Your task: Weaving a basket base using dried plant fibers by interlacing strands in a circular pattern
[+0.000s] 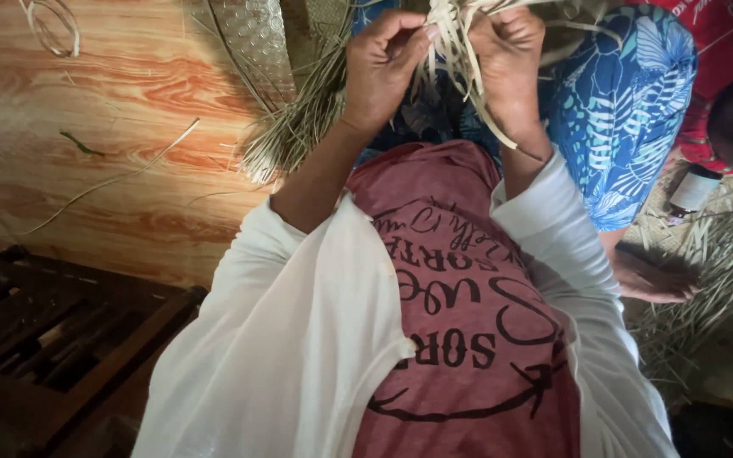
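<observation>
Both hands up at 12 o'clock of the view, working the same bundle of pale dried leaf strips (456, 38) — strips sit between the two hands, touching both.

Left hand (383, 64): clenched in a pinch on the strips, thumb and fingertips closed at its 2 o'clock side, wrist bent, forearm running down toward 7 o'clock into a white sleeve (299, 339).

Right hand (511, 59): also closed on the strips, knuckles to the camera, forearm dropping toward 5 o'clock. Exact finger grip is hidden behind the back of the hand.

Long axis of the strips: roughly 12 to 6, loose tails hanging down and kinking toward 5 o'clock past the right wrist. Neither hand is nearer — both are on the bundle, left pinch just beside the right.

Around it: a fan of thinner loose strips (286, 136) at 8 o'clock of the left hand, lying on the wood-grain floor (129, 102) — apart from the hands. Blue leaf-print fabric (621, 110) at 3 o'clock. More strip litter (714, 280) at 4 o'clock, with another person's hand (655, 280) resting on it. Dark slatted wooden frame (53, 339) at 8 o'clock, well apart.
</observation>
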